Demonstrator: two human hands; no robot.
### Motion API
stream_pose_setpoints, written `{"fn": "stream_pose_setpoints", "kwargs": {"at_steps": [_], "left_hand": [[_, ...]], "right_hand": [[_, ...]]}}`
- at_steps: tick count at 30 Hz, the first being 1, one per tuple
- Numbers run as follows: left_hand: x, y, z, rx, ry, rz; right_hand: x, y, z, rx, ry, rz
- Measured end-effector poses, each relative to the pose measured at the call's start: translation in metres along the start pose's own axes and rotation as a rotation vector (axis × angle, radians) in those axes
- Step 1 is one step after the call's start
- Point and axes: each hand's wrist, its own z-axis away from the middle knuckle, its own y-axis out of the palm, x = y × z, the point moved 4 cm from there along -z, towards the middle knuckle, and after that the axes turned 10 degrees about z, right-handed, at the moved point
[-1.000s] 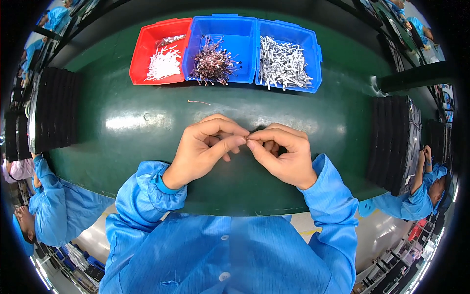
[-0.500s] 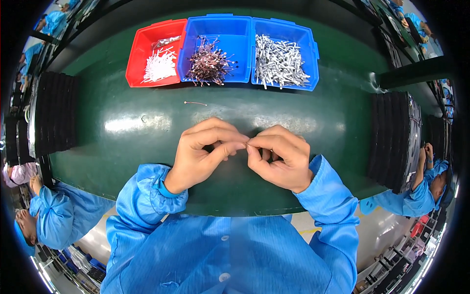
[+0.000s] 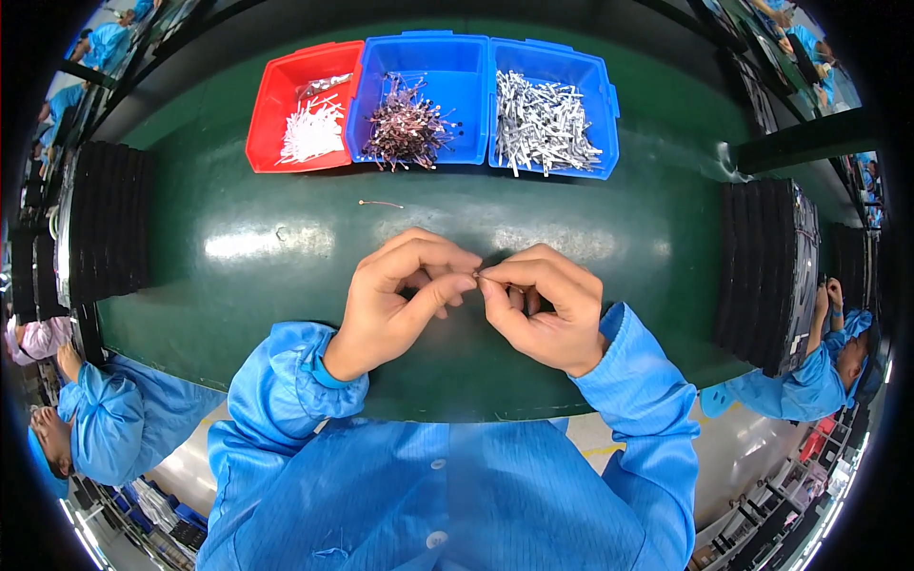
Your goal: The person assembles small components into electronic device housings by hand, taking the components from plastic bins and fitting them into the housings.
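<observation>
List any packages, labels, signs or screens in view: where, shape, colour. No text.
No labels, signs or screens show. Containers only:
Red bin: far left of the row, open rectangular tray, white small parts inside.
Middle blue bin: centre of the row, rectangular, brownish wire-like parts.
Right blue bin: right end, rectangular, silvery parts.
Black tray stacks: left edge and right edge of the green table.

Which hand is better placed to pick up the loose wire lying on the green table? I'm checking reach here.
Probably the left hand: the loose wire lies just beyond its knuckles on the green table. The right hand sits farther off; both pinch a tiny part.
</observation>
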Motion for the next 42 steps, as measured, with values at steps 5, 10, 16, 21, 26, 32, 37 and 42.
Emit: {"fn": "stream_pose_setpoints", "kwargs": {"at_steps": [5,10,16,21,26,32,37,42], "left_hand": [[0.009,0.002,0.003,0.026,-0.238,0.314],[0.018,0.004,0.005,0.049,-0.257,0.367],[0.015,0.005,0.003,0.049,-0.179,0.350],[0.014,0.004,0.002,0.050,-0.188,0.392],[0.012,0.003,0.002,0.067,-0.116,0.336],[-0.004,-0.002,0.001,0.080,0.153,-0.029],[-0.021,0.003,-0.004,0.121,0.541,-0.502],[-0.022,0.007,-0.006,0.102,0.577,-0.632]], "right_hand": [[0.001,-0.002,0.001,0.014,0.041,-0.050],[0.000,0.002,0.004,-0.008,0.027,-0.087],[0.001,0.001,0.003,-0.005,0.017,-0.104],[0.001,0.001,0.002,0.000,0.006,-0.102],[0.002,0.001,0.003,0.012,-0.002,-0.117],[0.003,0.001,0.003,0.022,0.011,-0.134],[0.000,-0.002,0.003,0.044,0.012,-0.114],[0.000,-0.010,0.001,0.018,0.036,-0.036]]}}
